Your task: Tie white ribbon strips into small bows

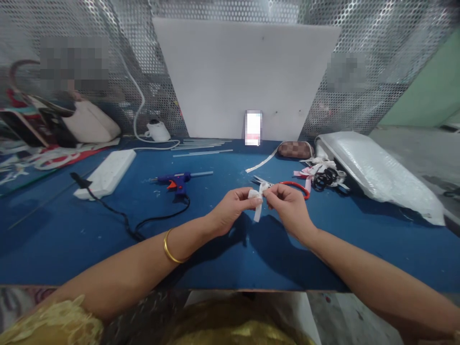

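Observation:
Between my two hands, above the middle of the blue table, is a white ribbon bow [258, 214] with one tail hanging down. My left hand [233, 207] pinches its left side between thumb and fingers. On the other side, my right hand [287, 205] is closed on the bow's right part, with the fingertips close together. Just behind the hands lie scissors [305, 190] with red handles, partly covered by my right hand. To the left, a blue glue gun [176, 181] with a clear glue stick in its back rests on its side.
Loose glue sticks [203, 153], a ribbon strip [264, 163] and a lit phone [253, 127] lie or stand at the back. On the right are black hair ties [325, 180] and a plastic-wrapped pack [377, 167]. A white power strip [108, 175] and the black cord [161, 218] occupy the left.

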Demonstrator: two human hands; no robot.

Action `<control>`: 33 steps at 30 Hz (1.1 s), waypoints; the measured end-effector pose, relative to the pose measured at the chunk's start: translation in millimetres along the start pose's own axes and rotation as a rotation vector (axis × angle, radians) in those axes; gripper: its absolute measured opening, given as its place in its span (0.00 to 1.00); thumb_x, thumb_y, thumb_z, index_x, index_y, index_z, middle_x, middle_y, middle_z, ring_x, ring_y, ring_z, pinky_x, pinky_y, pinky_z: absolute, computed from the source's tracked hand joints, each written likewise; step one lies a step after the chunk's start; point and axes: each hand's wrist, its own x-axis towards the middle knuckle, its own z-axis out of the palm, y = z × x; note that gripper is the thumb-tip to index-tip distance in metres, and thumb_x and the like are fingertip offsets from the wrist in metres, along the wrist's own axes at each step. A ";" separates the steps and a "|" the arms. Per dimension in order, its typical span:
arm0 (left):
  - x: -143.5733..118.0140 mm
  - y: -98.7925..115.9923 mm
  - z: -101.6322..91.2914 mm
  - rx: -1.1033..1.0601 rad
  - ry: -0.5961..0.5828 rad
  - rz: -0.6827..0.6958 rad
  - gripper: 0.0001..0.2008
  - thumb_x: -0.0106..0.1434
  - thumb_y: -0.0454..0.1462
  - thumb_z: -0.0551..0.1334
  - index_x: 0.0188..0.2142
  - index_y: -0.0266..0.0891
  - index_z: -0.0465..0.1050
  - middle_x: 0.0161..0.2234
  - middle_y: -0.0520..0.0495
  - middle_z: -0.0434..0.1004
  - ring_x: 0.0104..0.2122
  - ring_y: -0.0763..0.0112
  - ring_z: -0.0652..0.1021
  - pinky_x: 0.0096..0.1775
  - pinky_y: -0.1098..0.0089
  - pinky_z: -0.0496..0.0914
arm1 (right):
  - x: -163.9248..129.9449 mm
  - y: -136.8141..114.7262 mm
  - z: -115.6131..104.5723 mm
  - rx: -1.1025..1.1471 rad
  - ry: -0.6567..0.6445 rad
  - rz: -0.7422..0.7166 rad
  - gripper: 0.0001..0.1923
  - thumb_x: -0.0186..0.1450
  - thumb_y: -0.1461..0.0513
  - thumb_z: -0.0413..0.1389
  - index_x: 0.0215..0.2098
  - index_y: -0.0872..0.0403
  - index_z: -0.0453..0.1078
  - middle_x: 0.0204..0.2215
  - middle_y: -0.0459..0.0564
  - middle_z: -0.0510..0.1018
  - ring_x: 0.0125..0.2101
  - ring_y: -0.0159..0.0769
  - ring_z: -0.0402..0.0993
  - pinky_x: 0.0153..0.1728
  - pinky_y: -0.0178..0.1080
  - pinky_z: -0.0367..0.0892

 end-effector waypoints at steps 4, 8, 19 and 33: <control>1.2 0.2 -0.5 0.041 0.107 0.027 0.12 0.51 0.44 0.65 0.27 0.37 0.73 0.25 0.51 0.70 0.27 0.74 0.68 0.31 0.73 0.62 | 2.5 0.7 -2.8 -0.012 -0.040 -0.008 0.10 0.58 0.58 0.55 0.23 0.55 0.68 0.17 0.43 0.68 0.20 0.28 0.62 0.23 0.33 0.57; 2.0 0.1 -1.0 0.050 0.195 0.065 0.12 0.49 0.43 0.67 0.27 0.36 0.72 0.24 0.52 0.70 0.27 0.75 0.68 0.33 0.72 0.63 | 2.6 -0.2 -2.8 -0.076 -0.067 -0.047 0.11 0.59 0.57 0.55 0.24 0.56 0.68 0.18 0.43 0.68 0.21 0.28 0.61 0.23 0.33 0.56; -1.1 3.0 0.5 0.035 0.171 -0.001 0.10 0.51 0.41 0.65 0.28 0.36 0.72 0.25 0.51 0.72 0.25 0.75 0.70 0.30 0.72 0.63 | -1.1 2.4 2.6 -0.042 -0.248 0.026 0.15 0.59 0.56 0.55 0.18 0.55 0.63 0.16 0.43 0.65 0.20 0.28 0.58 0.21 0.32 0.53; 4.6 -2.3 -4.0 -0.278 0.187 -0.230 0.09 0.46 0.36 0.69 0.25 0.34 0.72 0.23 0.52 0.68 0.23 0.80 0.67 0.28 0.77 0.61 | 4.4 3.3 -6.3 -0.446 -0.303 -0.409 0.07 0.60 0.62 0.52 0.24 0.54 0.66 0.24 0.47 0.68 0.27 0.34 0.62 0.31 0.36 0.55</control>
